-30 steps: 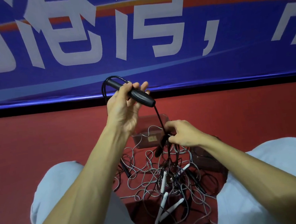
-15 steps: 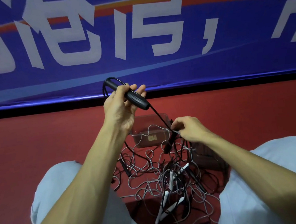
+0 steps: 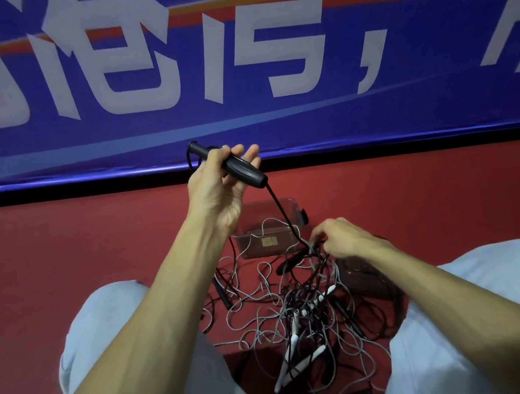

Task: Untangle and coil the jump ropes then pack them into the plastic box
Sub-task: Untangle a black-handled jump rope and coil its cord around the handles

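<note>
My left hand holds a black jump-rope handle raised above the floor; its black cord runs down to the right. My right hand is lower, its fingers curled into the top of the tangle and pinching the black cord beside a second black handle. A tangled heap of grey and black ropes with white handles lies on the red floor between my knees. The clear plastic box stands open just beyond the heap, partly behind my left wrist.
A dark lid or tray lies right of the heap under my right forearm. My knees in light trousers flank the ropes. A blue banner wall stands close behind the box, and red floor stretches left and right.
My right hand has moved right and down toward the heap, taking the cord with it. The second black handle dropped lower. My left hand stays raised with its handle.
</note>
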Tool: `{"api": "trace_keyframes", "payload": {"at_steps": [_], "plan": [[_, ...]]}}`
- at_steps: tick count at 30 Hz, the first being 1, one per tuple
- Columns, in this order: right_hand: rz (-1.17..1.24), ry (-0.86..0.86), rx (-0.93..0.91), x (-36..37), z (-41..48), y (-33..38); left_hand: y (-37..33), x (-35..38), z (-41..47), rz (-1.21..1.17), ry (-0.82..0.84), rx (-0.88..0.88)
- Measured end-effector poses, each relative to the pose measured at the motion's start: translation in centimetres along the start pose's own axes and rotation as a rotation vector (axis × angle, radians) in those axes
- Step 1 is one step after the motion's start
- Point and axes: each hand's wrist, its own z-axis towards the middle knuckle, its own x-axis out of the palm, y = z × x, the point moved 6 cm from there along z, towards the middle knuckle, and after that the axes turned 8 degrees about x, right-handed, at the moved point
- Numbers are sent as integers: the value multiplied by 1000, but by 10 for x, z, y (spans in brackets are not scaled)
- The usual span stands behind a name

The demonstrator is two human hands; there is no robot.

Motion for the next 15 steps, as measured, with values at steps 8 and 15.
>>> {"api": "trace_keyframes", "payload": {"at_steps": [8,15], "plan": [[205,90,-170,12,0,31,3,5,-5,-37,22,-1],[96,-51,-301,16,-9,48,7,12,-7,-42,66,-21]]}}
